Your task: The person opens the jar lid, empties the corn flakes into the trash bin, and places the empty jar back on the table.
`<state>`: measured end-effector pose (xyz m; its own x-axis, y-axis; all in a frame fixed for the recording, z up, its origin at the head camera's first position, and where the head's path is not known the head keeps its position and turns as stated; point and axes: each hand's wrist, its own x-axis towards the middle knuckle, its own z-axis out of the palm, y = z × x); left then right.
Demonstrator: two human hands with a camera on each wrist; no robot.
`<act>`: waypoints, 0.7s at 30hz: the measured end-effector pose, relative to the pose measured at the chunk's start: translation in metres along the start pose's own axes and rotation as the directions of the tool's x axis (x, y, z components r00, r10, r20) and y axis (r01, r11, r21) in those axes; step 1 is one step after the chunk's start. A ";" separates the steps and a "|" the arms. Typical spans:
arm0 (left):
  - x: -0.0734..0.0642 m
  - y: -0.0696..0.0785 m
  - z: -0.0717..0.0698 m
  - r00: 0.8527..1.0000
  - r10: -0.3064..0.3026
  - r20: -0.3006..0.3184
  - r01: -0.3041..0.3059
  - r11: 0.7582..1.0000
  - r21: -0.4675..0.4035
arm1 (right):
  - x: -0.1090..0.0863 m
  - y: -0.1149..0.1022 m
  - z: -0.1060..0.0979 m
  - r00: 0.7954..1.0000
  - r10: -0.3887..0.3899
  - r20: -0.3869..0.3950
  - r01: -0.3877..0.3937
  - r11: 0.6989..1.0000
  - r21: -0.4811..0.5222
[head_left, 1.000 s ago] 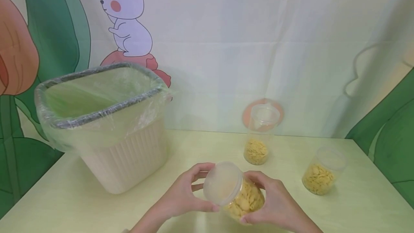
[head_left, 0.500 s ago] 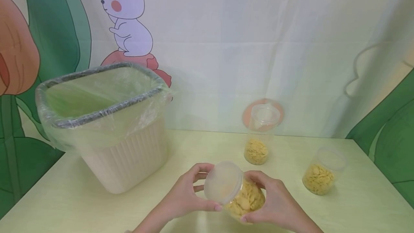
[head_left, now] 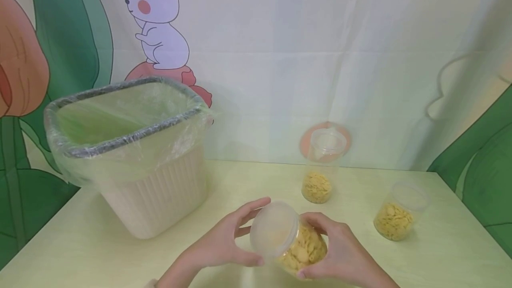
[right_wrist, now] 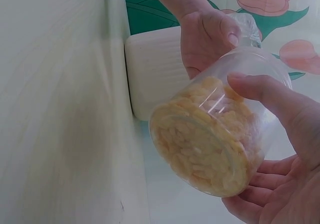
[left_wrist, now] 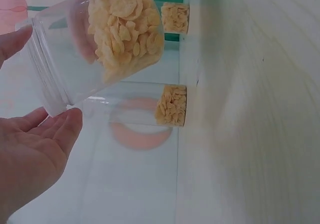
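In the head view, a clear plastic jar (head_left: 306,250) of yellow flakes, perhaps cornflakes, is tilted to the left with its frosted lid (head_left: 274,229) on. My right hand (head_left: 340,248) grips the jar's body, thumb on the near side and fingers on the far side. My left hand (head_left: 224,239) is spread loosely about the lid, its thumb a little off the edge. In the left wrist view, the fingertips (left_wrist: 72,119) are at the lid's rim. From the right wrist, the jar's base (right_wrist: 195,154) shows flakes packed against it.
A ribbed waste bin (head_left: 160,199) with a clear liner stands at the left on the pale table (head_left: 256,177). Two more jars of flakes stand beyond my hands, a taller lidded jar (head_left: 317,186) and another jar (head_left: 394,221) at the right. A printed curtain (head_left: 256,57) hangs behind.
My left hand has loosened from the lid, its thumb and fingers spreading apart. The jar has shifted very slightly left in my right hand; the other jars and bin stay put.
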<state>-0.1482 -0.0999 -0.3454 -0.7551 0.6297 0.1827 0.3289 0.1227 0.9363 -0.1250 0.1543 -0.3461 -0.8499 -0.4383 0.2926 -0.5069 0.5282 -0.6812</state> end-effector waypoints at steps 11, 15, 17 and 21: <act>0.000 -0.003 -0.005 0.995 0.075 0.063 -0.074 0.997 -0.018 | -0.001 -0.002 0.000 1.000 0.005 0.003 -0.005 1.000 -0.005; 0.000 -0.003 -0.005 0.996 0.075 0.057 -0.074 0.997 -0.020 | -0.001 -0.002 -0.001 1.000 0.006 0.009 -0.006 1.000 -0.002; 0.000 -0.003 -0.005 0.996 0.075 0.052 -0.074 0.997 -0.024 | -0.001 -0.002 -0.001 1.000 0.009 0.012 -0.009 1.000 -0.004; 0.000 -0.003 -0.004 0.997 0.067 0.041 -0.066 0.998 -0.026 | -0.001 -0.002 -0.001 1.000 0.014 0.011 -0.014 1.000 -0.007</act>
<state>-0.1515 -0.1036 -0.3469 -0.7075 0.6675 0.2322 0.3626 0.0609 0.9299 -0.1229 0.1544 -0.3445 -0.8553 -0.4389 0.2753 -0.4959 0.5394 -0.6805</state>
